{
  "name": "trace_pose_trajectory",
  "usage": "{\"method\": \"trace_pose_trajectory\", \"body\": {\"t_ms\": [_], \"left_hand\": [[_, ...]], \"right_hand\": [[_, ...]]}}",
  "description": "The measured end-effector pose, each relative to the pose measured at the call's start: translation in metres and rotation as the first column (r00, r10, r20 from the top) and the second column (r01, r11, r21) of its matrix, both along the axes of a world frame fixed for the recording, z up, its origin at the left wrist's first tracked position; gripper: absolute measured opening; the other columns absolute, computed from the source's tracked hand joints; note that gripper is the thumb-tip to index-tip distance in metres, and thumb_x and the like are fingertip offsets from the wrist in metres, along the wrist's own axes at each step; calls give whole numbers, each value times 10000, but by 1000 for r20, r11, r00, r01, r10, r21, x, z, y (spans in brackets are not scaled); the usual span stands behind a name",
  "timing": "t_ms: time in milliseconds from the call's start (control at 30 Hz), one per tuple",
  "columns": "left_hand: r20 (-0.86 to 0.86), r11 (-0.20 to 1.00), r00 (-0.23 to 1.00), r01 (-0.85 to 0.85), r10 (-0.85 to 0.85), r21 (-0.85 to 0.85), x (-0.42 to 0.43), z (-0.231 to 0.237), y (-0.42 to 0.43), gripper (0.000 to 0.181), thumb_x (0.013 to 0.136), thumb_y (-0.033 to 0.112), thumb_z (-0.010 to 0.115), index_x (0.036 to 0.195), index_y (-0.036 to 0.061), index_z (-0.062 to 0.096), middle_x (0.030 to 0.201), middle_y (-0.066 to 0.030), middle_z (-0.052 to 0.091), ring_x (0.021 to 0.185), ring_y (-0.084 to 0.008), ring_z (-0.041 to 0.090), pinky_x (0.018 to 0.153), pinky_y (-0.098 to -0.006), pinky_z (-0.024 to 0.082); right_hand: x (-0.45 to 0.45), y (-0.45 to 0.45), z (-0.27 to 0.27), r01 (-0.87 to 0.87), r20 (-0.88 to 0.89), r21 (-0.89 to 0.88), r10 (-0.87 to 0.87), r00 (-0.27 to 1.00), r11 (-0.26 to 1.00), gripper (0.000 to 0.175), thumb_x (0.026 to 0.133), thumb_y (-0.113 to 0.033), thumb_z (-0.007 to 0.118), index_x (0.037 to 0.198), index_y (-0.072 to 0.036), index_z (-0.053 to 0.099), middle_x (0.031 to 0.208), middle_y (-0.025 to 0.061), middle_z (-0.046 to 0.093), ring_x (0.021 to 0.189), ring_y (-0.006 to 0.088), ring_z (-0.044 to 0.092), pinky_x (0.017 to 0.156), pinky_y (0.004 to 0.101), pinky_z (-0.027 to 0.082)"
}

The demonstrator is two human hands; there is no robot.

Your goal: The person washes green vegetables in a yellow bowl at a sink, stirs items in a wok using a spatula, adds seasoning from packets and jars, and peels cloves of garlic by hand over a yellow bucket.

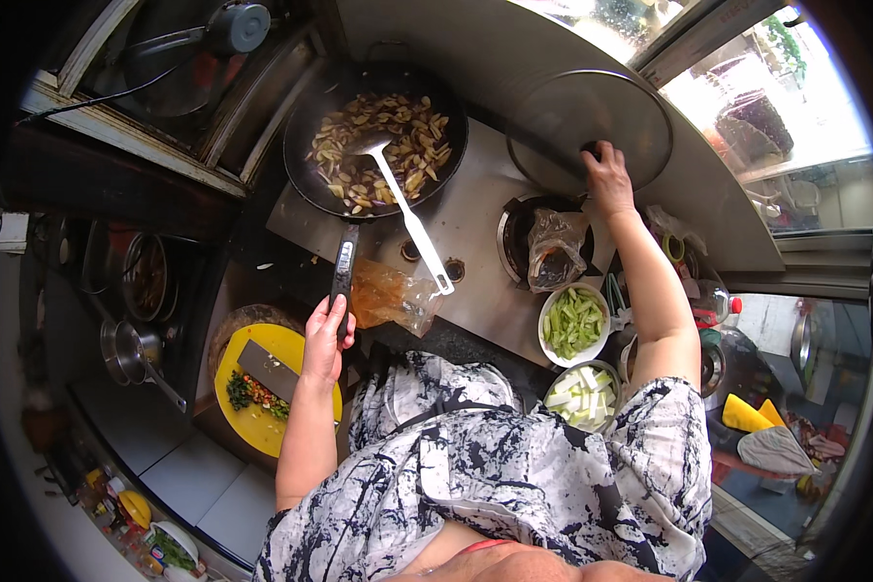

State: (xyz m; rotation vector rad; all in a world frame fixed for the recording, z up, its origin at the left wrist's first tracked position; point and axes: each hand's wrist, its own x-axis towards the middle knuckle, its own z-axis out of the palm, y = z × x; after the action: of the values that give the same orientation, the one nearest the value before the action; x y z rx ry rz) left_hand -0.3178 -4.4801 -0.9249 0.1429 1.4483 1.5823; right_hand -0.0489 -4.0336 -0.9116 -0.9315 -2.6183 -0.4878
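Observation:
My left hand [326,340] grips the black handle [345,269] of a wok [296,164] on the left side of the stove. Browned slices of food [415,174] lie in the wok. A spatula [411,218] with a white handle rests in it, its blade among the slices and its handle over the near rim. At the back right, my right hand [611,178] holds the dark knob of a large glass lid [553,116], which is tilted near the wall. Whether the lid touches the wall or the stovetop, I cannot tell.
A clear plastic bag [556,251] lies on the right burner, an orange-stained bag [393,295] at the stove's front edge. Bowls of cut green vegetable [573,324] and pale pieces [584,396] stand at right. Left, a cleaver [268,367] and chopped peppers lie on a yellow cutting board [251,429].

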Motion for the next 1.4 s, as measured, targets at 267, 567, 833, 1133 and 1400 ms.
{"method": "trace_pose_trajectory", "body": {"t_ms": [267,567,833,1133,1400], "left_hand": [[1,1000,1000,-4,4,-14,0,-6,7,160,982,284,582,922,137,565,662,41,526,552,-25,472,466,-165,368],[-13,997,1000,-16,15,-71,0,1,15,152,982,289,580,954,140,574,661,34,540,543,-29,477,463,-167,371],[12,995,997,80,-79,-66,-14,6,-1,252,959,295,585,1076,72,590,656,-19,584,487,-85,509,465,-203,404],[389,967,885,218,-254,133,-49,-6,-1,228,1006,333,522,1095,123,534,591,2,436,392,-66,327,375,-207,256],[398,978,896,153,-197,139,-58,-15,-10,234,994,288,547,1093,77,530,596,12,429,416,-50,331,372,-195,255]], "right_hand": [[39,9,-19,221,-64,-23,-222,973,975,321,774,-51,604,1080,-147,618,1201,103,511,1063,309,544,860,417,506],[38,7,-19,183,-96,-4,-182,979,983,358,792,-171,674,1146,-157,618,1214,49,543,1148,257,520,926,415,441],[-63,-141,34,-535,-396,-184,436,808,825,456,764,-20,655,1201,-147,628,1092,111,611,982,298,600,842,420,499],[-169,-231,28,-800,-104,-293,815,570,523,453,692,-158,674,1128,-82,576,1179,115,527,969,231,568,829,338,526],[-187,-231,132,-681,-58,-473,751,658,559,456,716,-20,667,1168,-35,611,1127,129,562,1023,275,590,806,347,547]]}}
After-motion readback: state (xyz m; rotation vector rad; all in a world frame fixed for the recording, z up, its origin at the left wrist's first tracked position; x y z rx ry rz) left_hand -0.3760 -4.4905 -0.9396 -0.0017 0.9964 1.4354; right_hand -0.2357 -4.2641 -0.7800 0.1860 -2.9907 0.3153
